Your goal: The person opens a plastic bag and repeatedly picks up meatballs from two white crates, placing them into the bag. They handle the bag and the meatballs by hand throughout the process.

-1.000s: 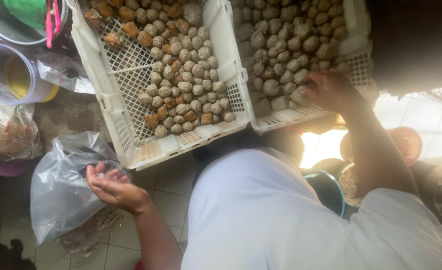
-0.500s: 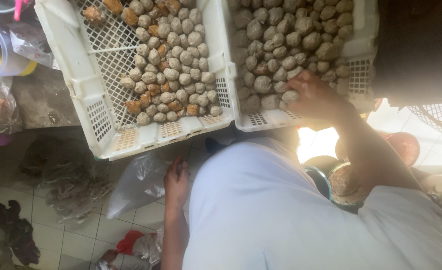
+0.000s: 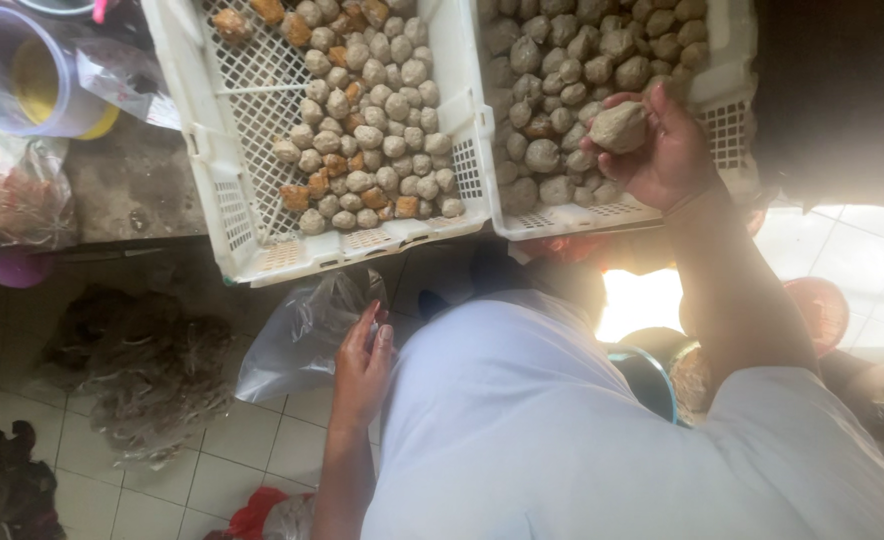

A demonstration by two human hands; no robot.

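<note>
Head view: right hand (image 3: 662, 150) grips round grey-brown meatball (image 3: 619, 127).

This looked like a small food-preparation workspace: white perforated crates (image 3: 262, 150) of grey meatballs (image 3: 392, 110) filled the top of the frame, above a tiled floor (image 3: 212, 470) at lower left.

free: tiled floor (image 3: 232, 470) below crates | blocked: debris heap (image 3: 152, 370) (left), clear bag (image 3: 302, 335)

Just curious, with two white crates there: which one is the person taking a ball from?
The right-hand white crate, packed with grey-brown balls. The right hand holds one ball over it, while the left-hand crate is part bare and untouched.
</note>
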